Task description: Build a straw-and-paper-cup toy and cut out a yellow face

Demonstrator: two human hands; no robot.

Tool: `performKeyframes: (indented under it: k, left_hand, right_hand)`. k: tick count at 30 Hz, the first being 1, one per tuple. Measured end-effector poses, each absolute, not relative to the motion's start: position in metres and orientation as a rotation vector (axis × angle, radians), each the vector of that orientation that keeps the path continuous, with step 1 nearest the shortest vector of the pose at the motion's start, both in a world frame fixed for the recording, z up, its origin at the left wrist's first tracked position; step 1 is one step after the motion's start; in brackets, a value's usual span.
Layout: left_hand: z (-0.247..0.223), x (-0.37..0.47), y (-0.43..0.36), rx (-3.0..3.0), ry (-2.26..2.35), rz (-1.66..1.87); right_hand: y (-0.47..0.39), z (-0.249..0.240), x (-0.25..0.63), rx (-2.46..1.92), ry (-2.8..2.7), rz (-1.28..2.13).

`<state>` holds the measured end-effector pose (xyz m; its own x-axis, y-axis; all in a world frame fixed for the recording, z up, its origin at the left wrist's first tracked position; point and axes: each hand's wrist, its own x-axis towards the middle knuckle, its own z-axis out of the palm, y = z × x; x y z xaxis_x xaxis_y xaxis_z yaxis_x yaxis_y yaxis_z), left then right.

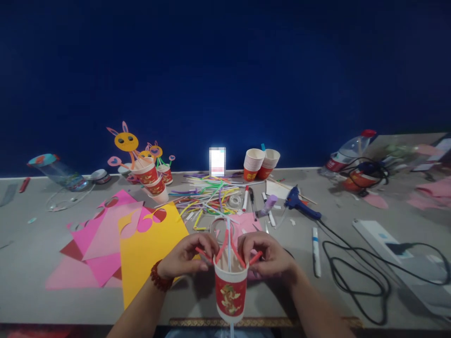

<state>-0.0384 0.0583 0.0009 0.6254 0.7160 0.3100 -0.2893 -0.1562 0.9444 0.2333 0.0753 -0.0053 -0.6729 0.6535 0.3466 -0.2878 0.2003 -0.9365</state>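
A red and white paper cup with a gold figure on its front stands upright between my hands near the table's front edge. A pale straw runs up through the cup, and its lower end shows beneath the base. Red straws slant down inside the cup and poke out at both sides near the rim. My left hand pinches the red straw end on the left, beside the cup. On the other side, the fingers of my right hand are closed round the right red straw end.
Pink and yellow paper sheets lie at left, with finished cup figures behind. Loose coloured straws cover the middle. Stacked paper cups stand at the back. A blue glue gun, its cord and a power strip lie at right.
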Motion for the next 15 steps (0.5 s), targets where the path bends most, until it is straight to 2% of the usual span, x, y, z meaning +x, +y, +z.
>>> performKeyframes:
  k: [3,10,15]
  left_hand:
    - [0.009,-0.039,0.061,1.460,0.430,0.944]
    - [0.047,-0.018,0.063,1.735,0.994,0.818]
    - [0.049,-0.007,0.063,1.762,1.051,0.743]
  right_hand:
    - [0.076,-0.005,0.233,-0.378,-1.788,1.493]
    - [0.075,-0.008,0.228,-0.371,-1.970,1.370]
    - [0.075,-0.008,0.226,-0.323,-1.993,1.326]
